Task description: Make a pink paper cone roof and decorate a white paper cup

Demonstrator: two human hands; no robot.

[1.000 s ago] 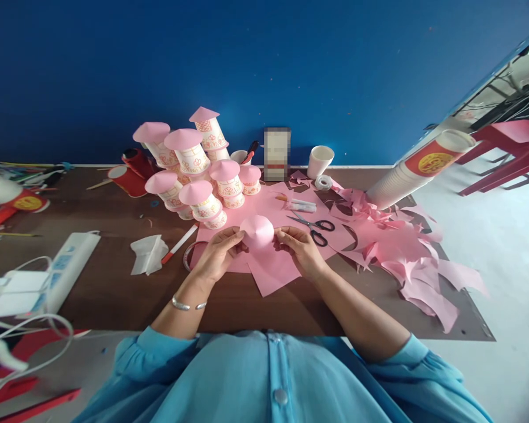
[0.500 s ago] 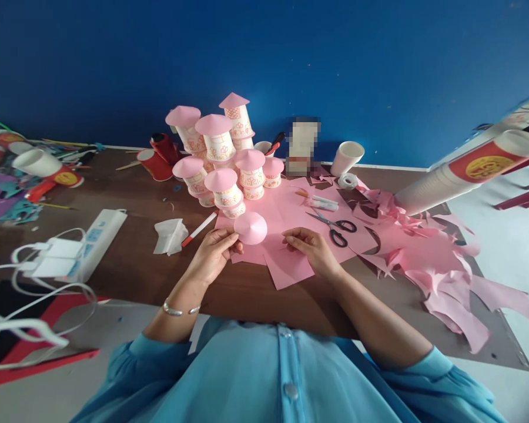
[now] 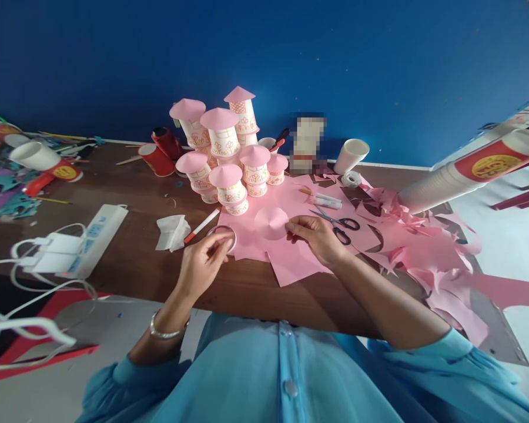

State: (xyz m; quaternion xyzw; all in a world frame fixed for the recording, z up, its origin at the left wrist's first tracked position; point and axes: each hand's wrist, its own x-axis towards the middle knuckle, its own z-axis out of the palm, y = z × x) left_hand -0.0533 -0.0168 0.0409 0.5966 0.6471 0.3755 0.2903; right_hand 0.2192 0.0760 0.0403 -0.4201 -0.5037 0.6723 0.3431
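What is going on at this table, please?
A person's right hand holds the edge of a small pink cone in its fingertips. The left hand is at a round roll; whether it grips it is unclear. Beyond the hands stand decorated cup towers with pink roofs, and scissors lie on pink paper.

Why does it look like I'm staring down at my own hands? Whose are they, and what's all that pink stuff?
A person wears a camera on their head, looking forward and down. There's no robot, just two bare hands. The right hand pinches the edge of a pink cone. The left hand is by a ring; I can't tell if it's gripped. On the brown table are pink paper scraps, scissors and little decorated towers with pointy pink roofs.
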